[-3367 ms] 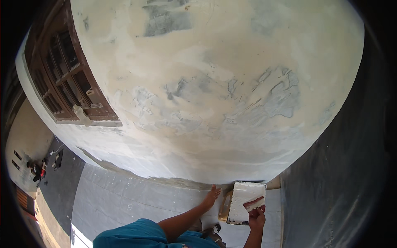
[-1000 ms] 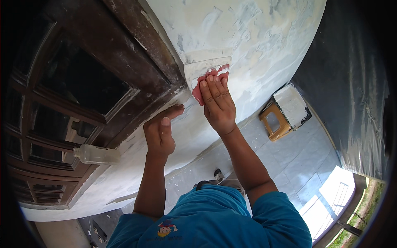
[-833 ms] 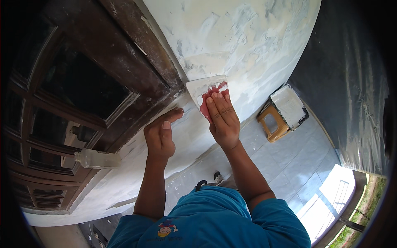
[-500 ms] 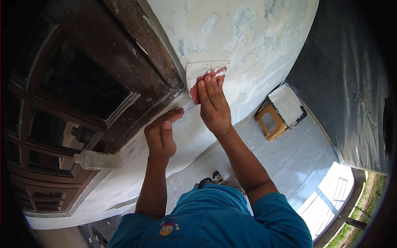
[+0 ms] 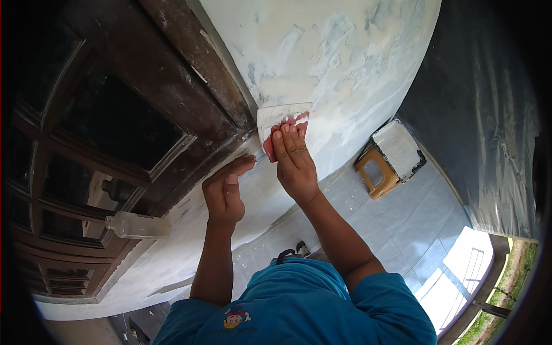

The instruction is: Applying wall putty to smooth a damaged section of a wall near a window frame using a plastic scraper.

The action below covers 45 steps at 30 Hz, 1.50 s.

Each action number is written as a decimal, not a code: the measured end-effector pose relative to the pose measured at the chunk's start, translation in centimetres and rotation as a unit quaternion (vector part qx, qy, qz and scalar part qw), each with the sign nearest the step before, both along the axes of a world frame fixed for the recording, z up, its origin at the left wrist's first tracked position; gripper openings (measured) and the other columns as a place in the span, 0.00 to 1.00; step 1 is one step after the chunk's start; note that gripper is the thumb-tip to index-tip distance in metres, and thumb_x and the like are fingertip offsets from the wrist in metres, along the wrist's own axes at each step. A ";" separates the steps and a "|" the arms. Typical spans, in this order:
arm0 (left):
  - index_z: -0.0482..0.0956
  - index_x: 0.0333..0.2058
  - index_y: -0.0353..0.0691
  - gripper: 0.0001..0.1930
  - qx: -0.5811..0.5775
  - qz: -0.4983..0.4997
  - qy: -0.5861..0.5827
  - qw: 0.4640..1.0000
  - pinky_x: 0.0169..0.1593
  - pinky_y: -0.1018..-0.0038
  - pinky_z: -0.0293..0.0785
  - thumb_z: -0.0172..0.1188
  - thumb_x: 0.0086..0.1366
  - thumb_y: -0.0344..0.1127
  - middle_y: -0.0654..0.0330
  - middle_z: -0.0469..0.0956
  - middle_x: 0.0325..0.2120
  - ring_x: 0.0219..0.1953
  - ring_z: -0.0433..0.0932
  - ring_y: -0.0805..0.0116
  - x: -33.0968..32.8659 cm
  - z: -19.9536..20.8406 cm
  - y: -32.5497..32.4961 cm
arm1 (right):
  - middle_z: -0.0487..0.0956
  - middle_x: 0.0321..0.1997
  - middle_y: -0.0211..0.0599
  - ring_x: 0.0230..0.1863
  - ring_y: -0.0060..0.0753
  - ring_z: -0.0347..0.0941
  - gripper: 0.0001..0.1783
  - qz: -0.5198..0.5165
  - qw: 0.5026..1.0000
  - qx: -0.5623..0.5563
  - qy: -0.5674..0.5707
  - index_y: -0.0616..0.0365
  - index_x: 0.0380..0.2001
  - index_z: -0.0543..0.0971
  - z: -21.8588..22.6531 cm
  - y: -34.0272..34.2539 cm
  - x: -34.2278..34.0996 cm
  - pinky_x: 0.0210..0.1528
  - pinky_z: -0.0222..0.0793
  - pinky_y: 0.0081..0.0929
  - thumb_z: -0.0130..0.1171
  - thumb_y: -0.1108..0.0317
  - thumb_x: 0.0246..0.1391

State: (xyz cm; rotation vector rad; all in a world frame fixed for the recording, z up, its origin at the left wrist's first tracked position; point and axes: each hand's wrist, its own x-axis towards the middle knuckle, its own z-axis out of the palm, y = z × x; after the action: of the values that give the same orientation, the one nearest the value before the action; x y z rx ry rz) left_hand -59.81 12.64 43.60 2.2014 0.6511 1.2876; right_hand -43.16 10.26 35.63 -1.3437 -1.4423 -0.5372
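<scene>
My right hand (image 5: 295,164) presses a putty spreader (image 5: 268,144) flat against the wall, close to the corner by the dark wooden frame. The spreader is reddish with a broad whitish edge, and white putty is smeared over it. Long fingers lie across its face; the thumb is hidden behind. Beside it, lower and to the left, my left hand (image 5: 224,192) is held up with its fingers stretched out and thumb apart. Nothing shows in it, and its fingertips are near the wall at the frame's edge. The wall (image 5: 339,69) carries uneven white and grey putty patches.
A dark brown wooden window frame (image 5: 167,98) with glass panes fills the left. A clear bottle (image 5: 137,225) stands on the ledge there. On the tiled floor to the right, a putty-covered container (image 5: 398,149) rests on a tan stool (image 5: 376,172). Plastic sheeting (image 5: 494,138) hangs at far right.
My right hand and the spreader have slid down the wall a little, toward me. My left hand has hardly moved.
</scene>
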 end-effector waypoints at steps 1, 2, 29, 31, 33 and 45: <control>0.84 0.37 0.30 0.22 0.002 0.002 -0.002 1.000 0.54 0.66 0.74 0.41 0.68 0.36 0.47 0.84 0.38 0.44 0.83 0.54 -0.1 0.0 0.1 | 0.72 0.63 0.51 0.66 0.49 0.67 0.27 0.007 1.000 -0.009 0.010 0.65 0.58 0.74 -0.3 -1.2 -0.5 0.69 0.60 0.46 0.53 0.83 0.52; 0.84 0.37 0.30 0.21 -0.002 0.003 -0.003 1.000 0.54 0.66 0.74 0.41 0.68 0.36 0.47 0.84 0.38 0.45 0.83 0.54 -0.3 0.0 0.0 | 0.74 0.60 0.53 0.64 0.50 0.69 0.26 0.022 0.999 -0.008 0.030 0.67 0.56 0.75 0.4 -2.4 -0.6 0.67 0.63 0.45 0.53 0.85 0.51; 0.84 0.38 0.30 0.19 -0.026 -0.014 -0.049 0.998 0.54 0.68 0.74 0.41 0.65 0.31 0.49 0.84 0.38 0.44 0.82 0.56 -0.4 -0.7 0.3 | 0.75 0.57 0.50 0.56 0.49 0.75 0.23 -0.031 0.997 0.066 -0.005 0.65 0.53 0.77 6.3 0.1 2.6 0.59 0.73 0.39 0.59 0.83 0.51; 0.84 0.38 0.30 0.20 -0.022 -0.008 -0.044 0.999 0.54 0.68 0.74 0.41 0.66 0.32 0.49 0.84 0.38 0.44 0.82 0.56 0.0 -0.5 0.1 | 0.77 0.55 0.49 0.54 0.48 0.77 0.23 -0.016 0.998 0.028 -0.056 0.65 0.52 0.78 3.5 -0.1 2.8 0.58 0.74 0.38 0.61 0.81 0.49; 0.84 0.37 0.29 0.20 -0.030 -0.006 -0.054 0.998 0.53 0.67 0.74 0.41 0.66 0.33 0.48 0.84 0.38 0.43 0.83 0.56 -0.1 -0.8 0.0 | 0.78 0.54 0.47 0.53 0.47 0.78 0.22 0.024 0.997 -0.002 -0.074 0.65 0.50 0.79 1.2 -1.8 2.9 0.58 0.74 0.38 0.62 0.80 0.49; 0.84 0.35 0.27 0.22 -0.059 0.051 -0.117 0.990 0.55 0.67 0.73 0.40 0.66 0.35 0.47 0.84 0.35 0.43 0.83 0.56 0.6 -1.1 -0.3 | 0.78 0.57 0.42 0.61 0.43 0.72 0.20 0.065 0.980 0.096 -0.161 0.59 0.53 0.80 10.2 -0.9 7.9 0.65 0.65 0.42 0.57 0.74 0.55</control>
State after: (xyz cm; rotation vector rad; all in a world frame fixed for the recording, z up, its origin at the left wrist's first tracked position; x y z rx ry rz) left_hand -59.23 12.36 42.45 1.9062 0.7344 1.4921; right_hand -35.28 9.38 45.83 -1.0341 -1.6794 -0.8126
